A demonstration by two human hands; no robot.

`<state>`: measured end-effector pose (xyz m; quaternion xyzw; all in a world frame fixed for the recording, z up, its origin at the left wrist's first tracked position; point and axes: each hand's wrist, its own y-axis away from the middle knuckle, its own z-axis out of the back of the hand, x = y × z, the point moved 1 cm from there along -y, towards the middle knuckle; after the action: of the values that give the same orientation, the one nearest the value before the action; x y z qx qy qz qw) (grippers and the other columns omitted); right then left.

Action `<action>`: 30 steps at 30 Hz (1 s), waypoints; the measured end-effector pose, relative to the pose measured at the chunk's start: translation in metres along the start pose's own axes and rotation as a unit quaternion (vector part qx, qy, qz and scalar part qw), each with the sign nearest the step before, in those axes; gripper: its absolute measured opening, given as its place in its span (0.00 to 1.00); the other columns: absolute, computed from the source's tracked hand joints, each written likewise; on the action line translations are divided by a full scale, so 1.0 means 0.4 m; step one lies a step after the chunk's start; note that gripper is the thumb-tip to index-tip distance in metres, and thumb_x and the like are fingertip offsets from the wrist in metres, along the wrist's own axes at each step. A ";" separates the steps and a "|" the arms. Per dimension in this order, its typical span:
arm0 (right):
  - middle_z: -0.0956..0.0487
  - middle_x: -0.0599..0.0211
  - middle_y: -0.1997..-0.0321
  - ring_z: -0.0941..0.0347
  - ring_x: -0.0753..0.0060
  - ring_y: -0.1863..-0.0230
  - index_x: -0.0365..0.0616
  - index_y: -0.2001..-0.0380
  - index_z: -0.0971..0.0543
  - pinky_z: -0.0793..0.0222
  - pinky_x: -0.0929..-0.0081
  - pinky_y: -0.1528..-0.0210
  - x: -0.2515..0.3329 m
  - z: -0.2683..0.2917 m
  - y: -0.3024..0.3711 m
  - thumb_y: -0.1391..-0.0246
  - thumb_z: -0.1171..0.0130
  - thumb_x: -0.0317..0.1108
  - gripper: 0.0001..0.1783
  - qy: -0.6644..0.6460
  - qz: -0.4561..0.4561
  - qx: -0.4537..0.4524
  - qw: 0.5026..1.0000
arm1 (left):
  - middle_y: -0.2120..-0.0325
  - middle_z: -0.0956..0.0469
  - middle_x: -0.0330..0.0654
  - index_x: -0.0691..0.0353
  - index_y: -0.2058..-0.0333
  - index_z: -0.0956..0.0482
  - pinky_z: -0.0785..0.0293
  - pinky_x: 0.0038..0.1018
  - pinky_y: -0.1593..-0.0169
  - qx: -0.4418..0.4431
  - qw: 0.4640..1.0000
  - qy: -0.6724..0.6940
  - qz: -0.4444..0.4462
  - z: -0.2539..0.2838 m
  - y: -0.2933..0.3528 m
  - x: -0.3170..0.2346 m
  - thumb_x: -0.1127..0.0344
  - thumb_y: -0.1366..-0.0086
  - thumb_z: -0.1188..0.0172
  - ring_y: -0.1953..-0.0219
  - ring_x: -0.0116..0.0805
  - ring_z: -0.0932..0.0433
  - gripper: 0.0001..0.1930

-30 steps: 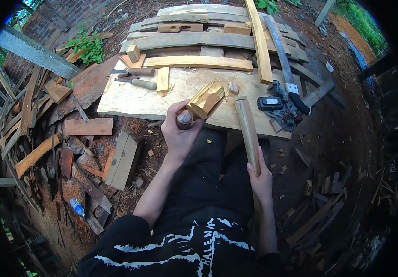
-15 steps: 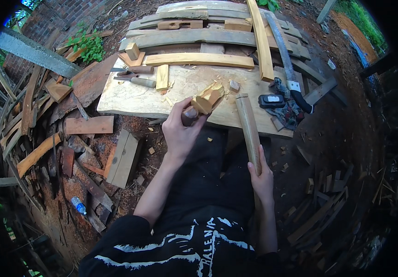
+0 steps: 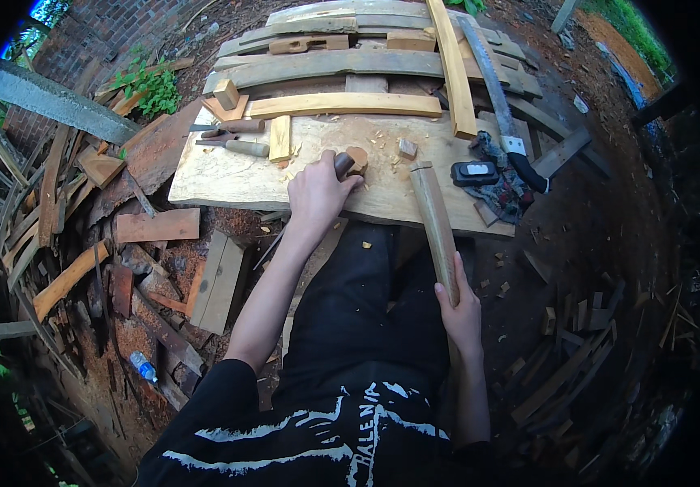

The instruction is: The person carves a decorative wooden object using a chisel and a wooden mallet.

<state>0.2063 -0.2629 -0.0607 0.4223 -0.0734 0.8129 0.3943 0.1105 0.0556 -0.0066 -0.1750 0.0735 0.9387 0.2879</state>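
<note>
My left hand (image 3: pixel 317 193) is closed around the dark round handle of a chisel (image 3: pixel 343 165), whose blade is hidden. Its fingers also reach a small carved wood block (image 3: pixel 357 160), which rests on the pale plank bench top (image 3: pixel 228 180). Closed around the lower part of a long squared wooden stick (image 3: pixel 433 219), my right hand (image 3: pixel 461 316) holds it tilted, its upper end by the bench's front edge. Just beyond lies a small wood cube (image 3: pixel 407 148). Left of my left hand are several wooden-handled tools (image 3: pixel 246 148) and a short yellow wood piece (image 3: pixel 280 138).
On the bench's right side sit a black device (image 3: pixel 475 173), a crumpled cloth (image 3: pixel 506 195) and a handsaw (image 3: pixel 498 97). Stacked boards (image 3: pixel 326 62) lie behind. Scrap wood (image 3: pixel 158 225) covers the ground at left, with a plastic bottle (image 3: pixel 143 365). More offcuts (image 3: pixel 565 381) lie at right.
My left hand has moved forward and down, bringing the carved block from above the bench's front edge onto its top and turning it. My right hand keeps the stick nearly still.
</note>
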 end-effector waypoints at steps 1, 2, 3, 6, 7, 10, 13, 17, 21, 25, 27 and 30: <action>0.20 0.44 0.41 0.22 0.38 0.41 0.64 0.23 0.41 0.25 0.51 0.41 -0.002 -0.001 -0.001 0.34 0.39 0.42 0.39 -0.005 0.004 -0.003 1.000 | 0.68 0.15 0.54 0.61 0.54 0.21 0.20 0.46 0.58 0.003 1.000 0.008 -0.005 0.001 -0.001 -0.003 0.50 0.43 0.26 0.61 0.54 0.14 0.26; 0.20 0.44 0.41 0.22 0.38 0.42 0.63 0.24 0.41 0.25 0.51 0.41 -0.004 -0.001 -0.002 0.35 0.39 0.42 0.39 -0.010 0.008 -0.006 1.000 | 0.68 0.15 0.54 0.61 0.54 0.21 0.20 0.46 0.58 0.004 1.000 0.007 -0.005 0.000 -0.001 0.001 0.50 0.43 0.26 0.61 0.54 0.14 0.26; 0.20 0.44 0.41 0.22 0.38 0.42 0.63 0.24 0.41 0.25 0.51 0.41 -0.005 -0.001 -0.003 0.35 0.39 0.42 0.39 -0.011 0.008 -0.006 1.000 | 0.68 0.15 0.54 0.61 0.54 0.22 0.20 0.46 0.57 0.015 1.000 -0.007 -0.023 -0.002 0.001 0.008 0.51 0.43 0.26 0.61 0.54 0.14 0.25; 0.20 0.43 0.41 0.22 0.38 0.41 0.63 0.24 0.40 0.25 0.52 0.41 -0.001 -0.001 -0.006 0.35 0.39 0.41 0.39 -0.017 0.017 -0.012 1.000 | 0.67 0.15 0.54 0.58 0.52 0.22 0.21 0.46 0.58 0.036 0.997 -0.047 -0.051 -0.002 -0.008 0.015 0.57 0.41 0.28 0.61 0.54 0.14 0.22; 0.20 0.44 0.42 0.23 0.38 0.41 0.62 0.24 0.40 0.25 0.52 0.41 0.001 -0.001 -0.007 0.35 0.38 0.41 0.39 -0.014 0.016 -0.012 1.000 | 0.66 0.15 0.53 0.57 0.51 0.22 0.21 0.46 0.58 0.045 0.994 -0.074 -0.060 -0.003 -0.015 0.018 0.60 0.40 0.29 0.61 0.54 0.14 0.20; 0.20 0.44 0.42 0.22 0.39 0.41 0.62 0.24 0.39 0.25 0.52 0.41 0.009 0.003 -0.009 0.35 0.38 0.41 0.38 -0.016 0.009 -0.007 1.000 | 0.65 0.14 0.50 0.52 0.50 0.21 0.21 0.45 0.60 0.031 0.986 -0.079 -0.147 -0.008 -0.053 0.034 0.70 0.41 0.36 0.61 0.53 0.15 0.19; 0.19 0.44 0.42 0.22 0.39 0.42 0.63 0.24 0.39 0.25 0.52 0.41 0.007 0.003 -0.006 0.35 0.38 0.41 0.39 -0.017 0.009 -0.007 1.000 | 0.63 0.14 0.46 0.49 0.49 0.21 0.21 0.44 0.62 -0.003 0.952 -0.065 -0.298 -0.010 -0.095 0.043 0.75 0.42 0.41 0.62 0.52 0.15 0.22; 0.19 0.44 0.44 0.21 0.39 0.43 0.64 0.24 0.40 0.24 0.51 0.42 0.003 0.001 -0.007 0.35 0.38 0.41 0.39 -0.011 0.011 -0.007 1.000 | 0.54 0.15 0.46 0.49 0.47 0.20 0.19 0.42 0.59 0.062 0.932 -0.061 -0.351 -0.016 -0.137 0.025 0.78 0.42 0.44 0.58 0.52 0.15 0.25; 0.19 0.44 0.44 0.21 0.39 0.43 0.65 0.24 0.40 0.24 0.51 0.42 0.001 0.002 -0.004 0.35 0.38 0.42 0.39 -0.009 0.001 -0.006 1.000 | 0.49 0.16 0.46 0.52 0.46 0.21 0.18 0.40 0.54 0.052 0.945 -0.019 -0.324 -0.002 -0.109 0.015 0.78 0.38 0.44 0.54 0.49 0.15 0.22; 0.19 0.43 0.44 0.22 0.38 0.43 0.64 0.24 0.41 0.24 0.51 0.42 0.006 0.007 -0.003 0.35 0.39 0.41 0.39 -0.013 0.003 -0.003 1.000 | 0.64 0.14 0.42 0.59 0.53 0.20 0.19 0.29 0.60 -0.067 0.927 0.298 -0.219 0.060 -0.077 0.017 0.70 0.35 0.32 0.65 0.35 0.14 0.12; 0.19 0.43 0.43 0.22 0.37 0.43 0.63 0.24 0.41 0.25 0.51 0.42 0.003 0.005 -0.007 0.35 0.39 0.41 0.39 -0.019 0.009 0.002 1.000 | 0.74 0.18 0.38 0.62 0.60 0.22 0.24 0.23 0.70 -0.110 0.894 0.414 -0.128 0.115 -0.047 -0.011 0.66 0.32 0.31 0.74 0.25 0.20 0.09; 0.24 0.41 0.36 0.27 0.41 0.36 0.57 0.24 0.41 0.27 0.54 0.37 0.002 0.005 -0.013 0.34 0.40 0.38 0.38 -0.019 0.012 0.011 1.000 | 0.86 0.32 0.33 0.56 0.73 0.31 0.39 0.22 0.85 -0.144 0.763 0.611 -0.153 0.193 -0.017 -0.062 0.63 0.29 0.34 0.89 0.21 0.36 0.16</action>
<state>0.2108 -0.2598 -0.0600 0.4413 -0.0774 0.8098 0.3787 0.1117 0.0669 0.0738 -0.7601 0.0703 0.5757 0.2932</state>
